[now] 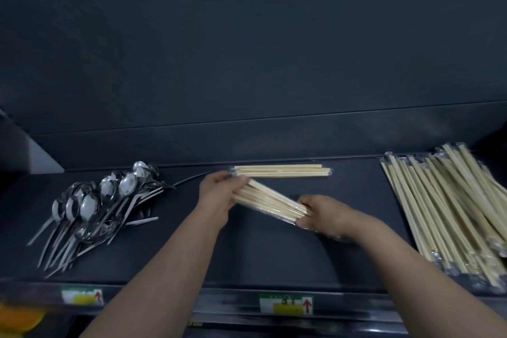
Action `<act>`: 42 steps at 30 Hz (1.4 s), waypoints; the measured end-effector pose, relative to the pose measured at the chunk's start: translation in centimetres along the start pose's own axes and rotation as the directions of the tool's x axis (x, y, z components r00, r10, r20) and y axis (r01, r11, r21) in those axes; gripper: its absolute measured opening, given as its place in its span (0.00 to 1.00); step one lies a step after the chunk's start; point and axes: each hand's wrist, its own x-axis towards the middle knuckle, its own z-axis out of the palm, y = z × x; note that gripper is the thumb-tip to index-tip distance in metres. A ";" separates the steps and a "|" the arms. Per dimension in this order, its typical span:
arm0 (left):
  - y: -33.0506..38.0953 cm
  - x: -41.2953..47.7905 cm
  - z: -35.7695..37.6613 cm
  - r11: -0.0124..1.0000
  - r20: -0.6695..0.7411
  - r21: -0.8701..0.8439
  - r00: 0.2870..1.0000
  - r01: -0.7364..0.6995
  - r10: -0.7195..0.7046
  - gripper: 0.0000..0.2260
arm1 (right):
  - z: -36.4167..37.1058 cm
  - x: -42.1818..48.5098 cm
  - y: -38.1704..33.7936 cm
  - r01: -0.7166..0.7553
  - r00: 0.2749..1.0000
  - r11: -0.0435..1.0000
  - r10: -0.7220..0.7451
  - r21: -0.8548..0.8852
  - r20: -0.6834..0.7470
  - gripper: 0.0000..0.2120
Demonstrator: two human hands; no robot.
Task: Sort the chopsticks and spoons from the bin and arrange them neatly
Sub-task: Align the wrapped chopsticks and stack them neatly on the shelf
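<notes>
The bundle of wrapped chopsticks [270, 204] is held slantwise just above the dark shelf [274, 255], one end in each hand. The left hand [216, 195] has its grip curled round the farther end, and the right hand [322, 214] pinches the nearer end between thumb and fingers. Holding both ends this way probably serves to square the sticks into an even stack before it is set down. Just behind the bundle, a small row of wrapped chopsticks [282, 170] lies straight along the shelf's back edge, likely the start of the tidy arrangement. Well to the bundle's right sprawls a loose chopstick pile [450, 208], apparently unsorted. Well to its left the metal spoons [101, 206] lie heaped, bowls mostly away from the person.
</notes>
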 end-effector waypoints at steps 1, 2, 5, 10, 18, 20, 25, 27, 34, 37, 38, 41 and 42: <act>-1.1 0.4 -0.9 0.997 -0.018 0.076 1.000 0.024 -0.023 0.23 | 0.0 0.2 -0.6 -0.015 1.000 0.995 0.016 -0.099 0.011 0.07; -2.1 0.7 -1.6 0.982 -0.037 0.191 0.999 0.004 0.003 0.23 | 0.1 0.4 -1.2 -0.023 1.000 0.981 0.019 -0.193 -0.022 0.09; -3.6 0.8 -2.5 0.663 0.009 0.706 0.939 -0.249 0.343 0.21 | 0.6 1.0 -2.4 -0.025 0.982 0.923 -0.049 -0.385 -0.181 0.16; -3.6 -0.2 -2.2 -0.017 0.606 0.778 0.742 -0.628 0.286 0.27 | 1.6 1.0 -2.0 -0.043 0.981 0.941 -0.024 -0.335 -0.194 0.31; -5.5 0.6 -3.9 0.019 0.510 0.827 0.764 -0.562 0.395 0.22 | 2.9 -0.9 -0.4 -0.163 0.945 0.949 0.071 -0.271 -0.320 0.40; -5.9 1.2 -4.2 0.096 0.322 0.915 0.855 -0.391 0.407 0.24 | 3.5 -1.2 -0.2 -0.224 0.924 0.953 0.141 -0.205 -0.355 0.44; -7.0 1.6 -3.5 0.549 0.135 0.769 0.923 -0.326 0.359 0.21 | 4.5 -1.1 0.7 -0.110 0.906 0.986 0.152 0.126 -0.394 0.43; -6.5 1.5 -2.9 0.650 0.222 0.641 0.909 -0.409 0.353 0.18 | 4.3 -0.9 1.0 -0.032 0.918 0.980 0.107 0.198 -0.383 0.40; -6.1 1.1 -2.8 0.123 0.593 0.748 0.739 -0.653 0.319 0.17 | 4.1 -1.0 0.8 -0.069 0.929 0.976 -0.012 -0.207 -0.370 0.32; -6.7 0.1 -2.8 0.018 0.690 0.683 0.653 -0.730 0.311 0.20 | 4.2 -0.8 -0.1 -0.061 0.934 0.968 -0.030 -0.245 -0.355 0.25; -6.9 -0.1 -2.9 0.000 0.692 0.674 0.631 -0.739 0.351 0.18 | 4.3 -0.8 -0.2 -0.058 0.929 0.969 -0.036 -0.242 -0.368 0.23; -7.2 -0.3 -2.9 -0.015 0.662 0.690 0.623 -0.723 0.417 0.17 | 5.1 -0.9 -0.3 -0.032 0.922 0.960 -0.079 -0.277 -0.380 0.24; -7.5 -0.2 -2.9 -0.017 0.653 0.703 0.636 -0.711 0.411 0.18 | 5.5 -1.0 -0.2 -0.028 0.927 0.949 -0.092 -0.313 -0.365 0.25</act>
